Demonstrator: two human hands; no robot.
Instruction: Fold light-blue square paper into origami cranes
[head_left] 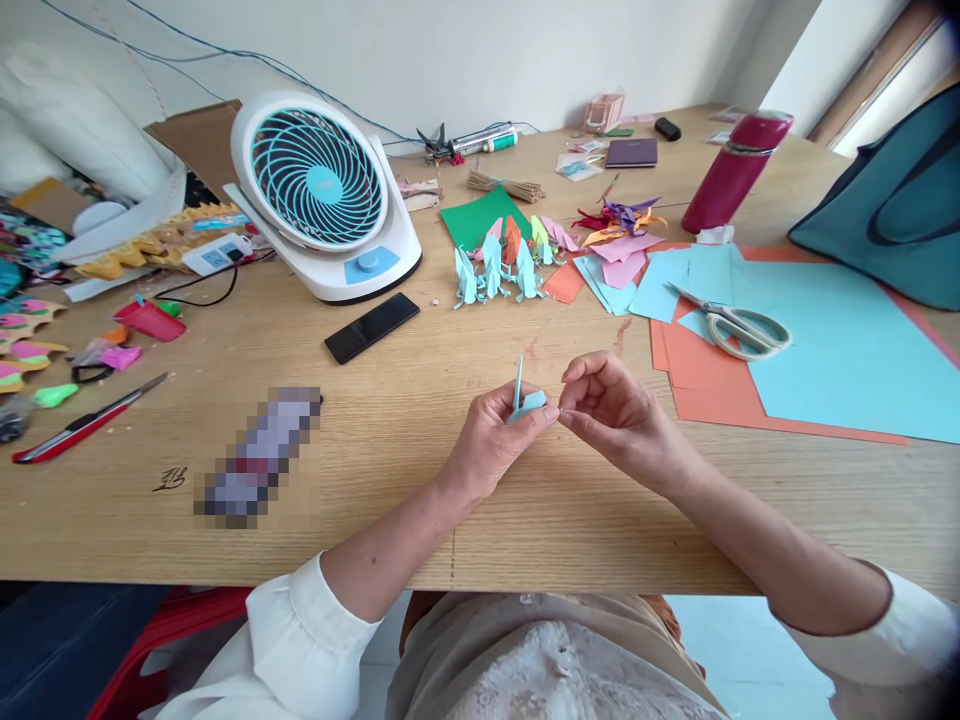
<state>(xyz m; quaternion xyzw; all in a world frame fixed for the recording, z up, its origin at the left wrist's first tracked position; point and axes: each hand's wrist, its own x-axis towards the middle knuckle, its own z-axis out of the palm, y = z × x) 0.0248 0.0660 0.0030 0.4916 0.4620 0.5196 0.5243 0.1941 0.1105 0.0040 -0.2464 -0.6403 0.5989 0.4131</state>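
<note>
My left hand (487,435) is closed around a small light blue origami piece (531,402), with one thin point sticking up. The thumb and forefinger of my right hand (622,415) meet in a pinch right beside my left fingertips. What lies between those right fingers is too small to make out. Behind my hands stands a cluster of folded paper figures (491,265) in light blue, orange, pink and green. Scissors (746,325) with pale handles rest on light blue paper sheets (847,350) at the right, over orange sheets (712,390).
A white fan (326,190) stands at the back left, a black phone (373,327) in front of it. Further left lies a red utility knife (90,420). A blurred-out object (259,455) is near my left arm. A magenta flask (735,170) and teal bag (892,200) stand right.
</note>
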